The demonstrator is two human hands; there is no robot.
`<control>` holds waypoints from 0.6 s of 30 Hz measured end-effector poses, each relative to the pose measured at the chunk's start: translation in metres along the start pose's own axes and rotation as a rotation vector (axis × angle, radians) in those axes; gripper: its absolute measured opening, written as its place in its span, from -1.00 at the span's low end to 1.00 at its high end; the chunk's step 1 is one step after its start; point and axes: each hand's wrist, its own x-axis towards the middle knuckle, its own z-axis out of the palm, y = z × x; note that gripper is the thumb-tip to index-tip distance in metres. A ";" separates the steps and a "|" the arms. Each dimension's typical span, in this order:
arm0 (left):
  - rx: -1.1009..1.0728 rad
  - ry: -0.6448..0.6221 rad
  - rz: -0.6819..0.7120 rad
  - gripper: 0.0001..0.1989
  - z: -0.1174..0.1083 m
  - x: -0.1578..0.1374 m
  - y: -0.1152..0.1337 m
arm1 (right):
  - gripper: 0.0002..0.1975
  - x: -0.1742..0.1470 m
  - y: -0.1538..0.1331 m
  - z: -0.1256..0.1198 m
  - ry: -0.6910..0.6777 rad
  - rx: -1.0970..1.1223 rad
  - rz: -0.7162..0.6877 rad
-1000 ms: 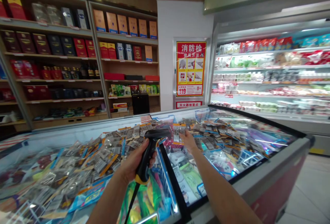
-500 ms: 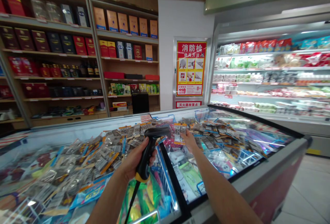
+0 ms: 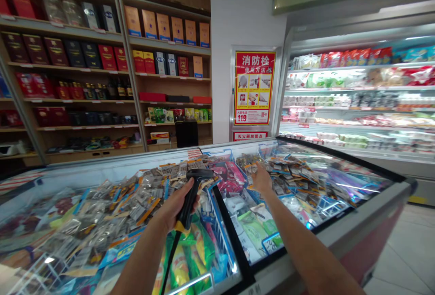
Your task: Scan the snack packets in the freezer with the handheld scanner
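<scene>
Above the freezer, the left hand grips a scanner (black-and-yellow); the right hand apparently pinches a packet.

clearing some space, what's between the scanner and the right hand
In the head view, mostly pink packets show between the scanner and the right hand.
</scene>
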 end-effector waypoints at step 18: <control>0.060 0.068 0.091 -0.67 -0.021 -0.004 0.012 | -0.73 -0.016 -0.054 0.017 -0.110 0.184 -0.245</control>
